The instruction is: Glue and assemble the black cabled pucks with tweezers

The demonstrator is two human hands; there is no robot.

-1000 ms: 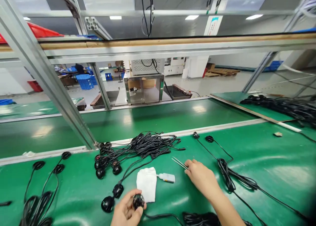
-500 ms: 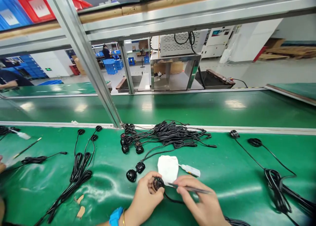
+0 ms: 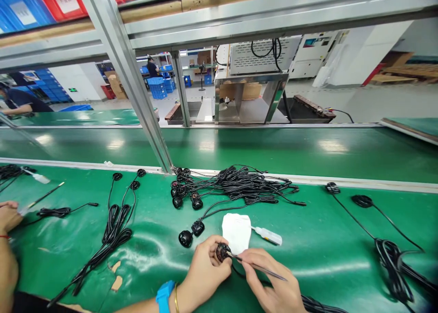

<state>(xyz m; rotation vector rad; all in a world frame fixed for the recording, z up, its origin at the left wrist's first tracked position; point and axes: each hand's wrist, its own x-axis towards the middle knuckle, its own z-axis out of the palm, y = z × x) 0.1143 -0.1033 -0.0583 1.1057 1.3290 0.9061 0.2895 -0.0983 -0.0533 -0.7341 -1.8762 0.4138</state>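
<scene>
My left hand (image 3: pixel 205 269), a blue band and a gold bangle on its wrist, pinches a round black cable head (image 3: pixel 223 252) between thumb and fingers. A black cable trails from it beneath my right hand (image 3: pixel 270 276). That hand is closed on a slim brush (image 3: pixel 263 270) with a dark handle, held like a pen. Its pale tip touches or nearly touches the cable head's face. Just beyond lies a white cloth or folded tissue (image 3: pixel 236 231), beside a small dropper bottle (image 3: pixel 268 236). Two black round heads (image 3: pixel 186 238) on cables rest left of the cloth.
A heap of black cables (image 3: pixel 239 185) lies against the white rail. More coiled cables lie left (image 3: pixel 116 226) and right (image 3: pixel 390 263). At the left edge is a co-worker's hand (image 3: pixel 9 216) near another brush (image 3: pixel 46 195). A metal post (image 3: pixel 137 89) rises behind the table.
The brush tip has moved up to the face of the cable head. The view has shifted slightly, bringing more of the co-worker's arm in at the left.
</scene>
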